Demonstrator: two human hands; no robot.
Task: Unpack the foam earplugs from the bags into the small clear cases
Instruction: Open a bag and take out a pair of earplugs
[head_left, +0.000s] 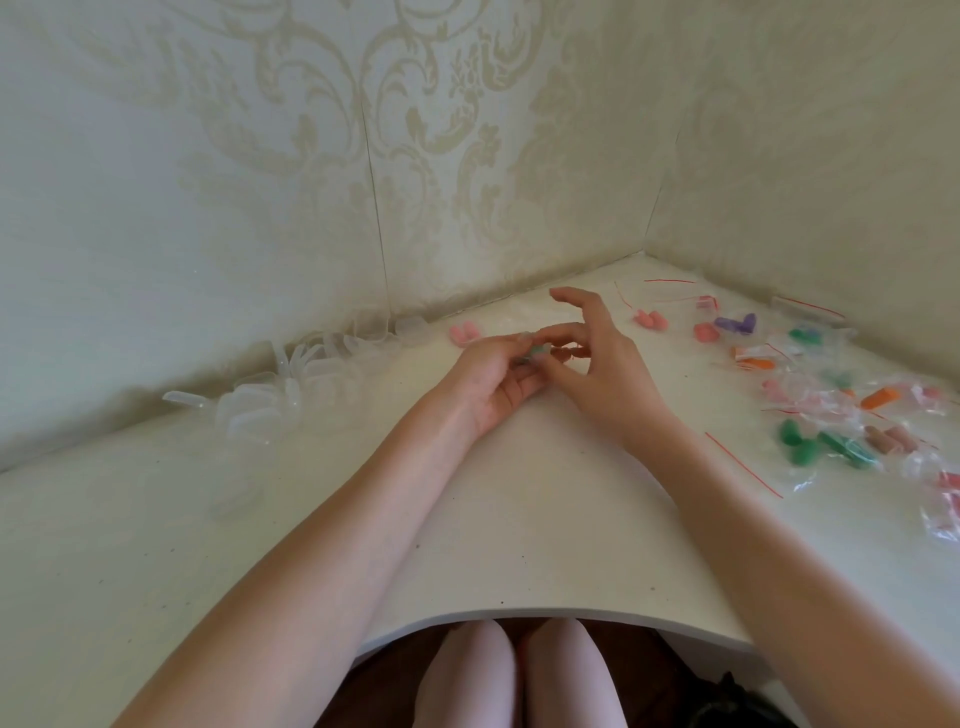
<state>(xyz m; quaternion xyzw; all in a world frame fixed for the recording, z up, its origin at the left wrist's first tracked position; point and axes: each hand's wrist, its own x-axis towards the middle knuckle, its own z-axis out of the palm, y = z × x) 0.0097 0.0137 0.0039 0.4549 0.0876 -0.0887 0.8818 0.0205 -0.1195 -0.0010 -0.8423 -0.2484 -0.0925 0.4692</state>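
Mid-frame, left hand (491, 371) is cradling a small green earplug (531, 352), fingers curled under it. Right hand (597, 364) is pinching it, remaining fingers splayed, likely freeing it from wrap. Cases (311, 364) are waiting left, bags (831, 400) right.

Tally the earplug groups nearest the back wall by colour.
Pink groups: 3
Purple group: 1
Green group: 1
Total: 5
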